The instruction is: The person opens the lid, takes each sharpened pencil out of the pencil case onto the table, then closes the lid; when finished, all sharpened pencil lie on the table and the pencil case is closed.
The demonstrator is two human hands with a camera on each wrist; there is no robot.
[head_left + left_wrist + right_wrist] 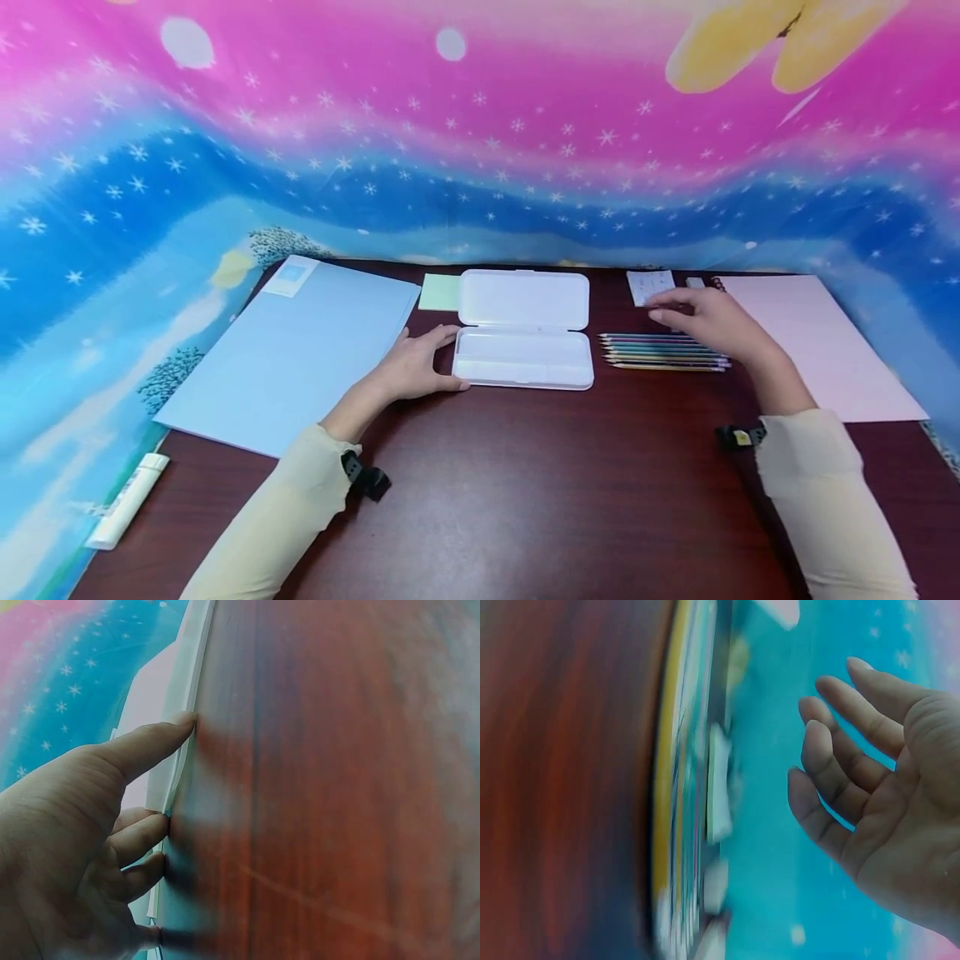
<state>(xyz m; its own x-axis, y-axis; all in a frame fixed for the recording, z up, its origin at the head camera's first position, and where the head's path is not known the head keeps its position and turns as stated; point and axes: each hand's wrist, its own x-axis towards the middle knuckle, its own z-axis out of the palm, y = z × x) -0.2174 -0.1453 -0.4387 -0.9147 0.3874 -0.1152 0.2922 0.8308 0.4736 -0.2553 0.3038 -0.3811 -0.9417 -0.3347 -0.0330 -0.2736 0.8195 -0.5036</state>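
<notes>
A white pencil case point(523, 358) lies with its lid point(523, 300) folded back toward the wall, and its tray shows nothing inside. My left hand point(412, 364) grips the case's left end, thumb at the front edge and index finger near the back corner. In the left wrist view the thumb point(154, 746) presses on the white rim. To the right of the case, several pencils point(660, 352) lie side by side. Above their blunt ends hovers my right hand point(712, 317), fingers loosely bent and holding nothing; the right wrist view shows its palm point(900, 817) bare.
Behind the right hand are a small white paper point(648, 286) and a whitish block point(696, 283). A spiral pad point(817, 346) lies right, a pale blue folder point(292, 358) left. Green sticky notes point(438, 292) sit beside the lid. A white tube point(129, 502) lies by the left edge.
</notes>
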